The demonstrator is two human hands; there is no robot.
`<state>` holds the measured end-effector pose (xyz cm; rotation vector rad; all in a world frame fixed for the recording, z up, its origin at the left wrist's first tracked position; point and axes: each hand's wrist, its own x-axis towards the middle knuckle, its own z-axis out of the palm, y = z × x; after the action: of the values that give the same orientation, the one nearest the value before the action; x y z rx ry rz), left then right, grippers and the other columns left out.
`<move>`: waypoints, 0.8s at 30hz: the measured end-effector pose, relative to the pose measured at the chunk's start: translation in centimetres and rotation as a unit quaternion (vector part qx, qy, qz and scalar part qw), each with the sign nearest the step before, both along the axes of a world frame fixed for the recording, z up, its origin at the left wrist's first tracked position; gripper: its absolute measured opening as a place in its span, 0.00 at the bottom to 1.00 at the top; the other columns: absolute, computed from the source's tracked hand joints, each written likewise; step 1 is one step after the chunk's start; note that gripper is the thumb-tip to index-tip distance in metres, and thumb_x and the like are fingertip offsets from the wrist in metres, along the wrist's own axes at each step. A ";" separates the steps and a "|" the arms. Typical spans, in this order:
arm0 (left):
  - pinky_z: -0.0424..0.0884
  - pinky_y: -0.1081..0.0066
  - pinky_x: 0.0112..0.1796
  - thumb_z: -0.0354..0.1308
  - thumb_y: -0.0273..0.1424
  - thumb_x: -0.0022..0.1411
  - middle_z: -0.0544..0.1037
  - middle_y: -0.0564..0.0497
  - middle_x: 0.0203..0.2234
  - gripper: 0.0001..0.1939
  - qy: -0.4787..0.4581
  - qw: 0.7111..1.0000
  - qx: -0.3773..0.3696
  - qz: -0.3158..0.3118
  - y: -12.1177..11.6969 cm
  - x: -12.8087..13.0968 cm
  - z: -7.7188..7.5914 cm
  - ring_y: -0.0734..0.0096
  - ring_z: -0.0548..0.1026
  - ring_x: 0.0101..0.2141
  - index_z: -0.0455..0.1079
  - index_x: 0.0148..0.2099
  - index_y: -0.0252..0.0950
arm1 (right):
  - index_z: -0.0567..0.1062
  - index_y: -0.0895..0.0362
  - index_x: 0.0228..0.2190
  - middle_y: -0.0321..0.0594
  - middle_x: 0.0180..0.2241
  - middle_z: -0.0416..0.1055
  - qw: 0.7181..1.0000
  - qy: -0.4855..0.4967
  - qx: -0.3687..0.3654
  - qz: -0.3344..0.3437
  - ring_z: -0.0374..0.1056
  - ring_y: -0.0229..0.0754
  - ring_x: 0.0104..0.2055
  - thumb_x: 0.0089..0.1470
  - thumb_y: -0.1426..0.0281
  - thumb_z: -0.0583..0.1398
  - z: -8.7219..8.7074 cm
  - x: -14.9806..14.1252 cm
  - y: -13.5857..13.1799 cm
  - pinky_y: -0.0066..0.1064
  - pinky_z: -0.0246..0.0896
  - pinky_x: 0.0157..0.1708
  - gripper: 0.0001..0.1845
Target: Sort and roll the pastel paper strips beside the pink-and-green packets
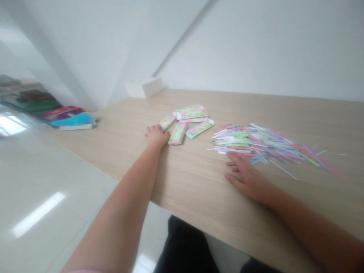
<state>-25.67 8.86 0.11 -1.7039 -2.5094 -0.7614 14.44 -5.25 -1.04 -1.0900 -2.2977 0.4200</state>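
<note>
1. Green-and-pink carton touches the left hand, fingers together; any grip cannot be told.
2. Right hand, fingers apart, rests on the wooden tabletop, just near of the pastel strips.
3. More cartons lie farther, left of the strips.

Light wood-grain tabletop, far edge against a white wall. Toward the far side, mid-frame: loose cluster of small pink-and-green cardboard boxes, lying flat, some overlapping, others just apart. Just right of them, wide heap of thin strips in pink, lilac, blue, green and white, crisscrossed, a few strays off toward the right. Far corner, upper middle of frame: white block, material unclear. Left of the table, glossy white tile floor. Upper left, colourful flat packages, support unclear.
</note>
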 end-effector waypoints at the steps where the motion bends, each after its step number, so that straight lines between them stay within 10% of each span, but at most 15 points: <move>1: 0.63 0.40 0.58 0.57 0.48 0.62 0.70 0.32 0.58 0.26 0.002 1.000 0.000 0.003 0.0 -0.2 0.1 0.37 0.64 0.62 0.68 0.56 0.38 | 0.49 0.43 0.71 0.50 0.68 0.53 1.000 -0.001 -0.001 0.001 0.73 0.53 0.56 0.65 0.63 0.58 0.1 0.0 0.0 0.49 0.78 0.50 0.38; 8: 0.70 0.46 0.51 0.60 0.45 0.62 0.74 0.29 0.51 0.25 -0.061 0.997 0.040 0.007 -1.3 -1.4 0.4 0.37 0.74 0.52 0.64 0.55 0.34 | 0.50 0.43 0.70 0.50 0.67 0.54 1.000 -0.015 0.001 0.001 0.72 0.53 0.55 0.65 0.64 0.58 0.3 -0.2 0.0 0.48 0.78 0.49 0.38; 16: 0.73 0.61 0.49 0.54 0.47 0.67 0.75 0.39 0.49 0.29 -0.209 0.962 0.174 -0.011 -2.7 0.7 1.3 0.59 0.76 0.47 0.59 0.61 0.34 | 0.49 0.43 0.71 0.51 0.67 0.54 1.000 -0.009 0.000 0.005 0.72 0.53 0.55 0.65 0.63 0.58 0.1 -0.1 0.2 0.49 0.78 0.50 0.38; 24: 0.72 0.49 0.50 0.55 0.43 0.64 0.69 0.33 0.53 0.24 -0.002 0.995 -0.003 -0.104 -4.9 7.1 1.6 0.41 0.76 0.51 0.65 0.57 0.36 | 0.50 0.42 0.70 0.50 0.67 0.55 1.000 -0.001 -0.003 0.007 0.73 0.54 0.55 0.65 0.62 0.58 0.1 -0.1 0.2 0.50 0.78 0.49 0.38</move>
<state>-18.52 3.95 1.71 -1.9901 -2.3637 -0.7701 14.33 -5.05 -0.92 -1.0773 -2.3081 0.4322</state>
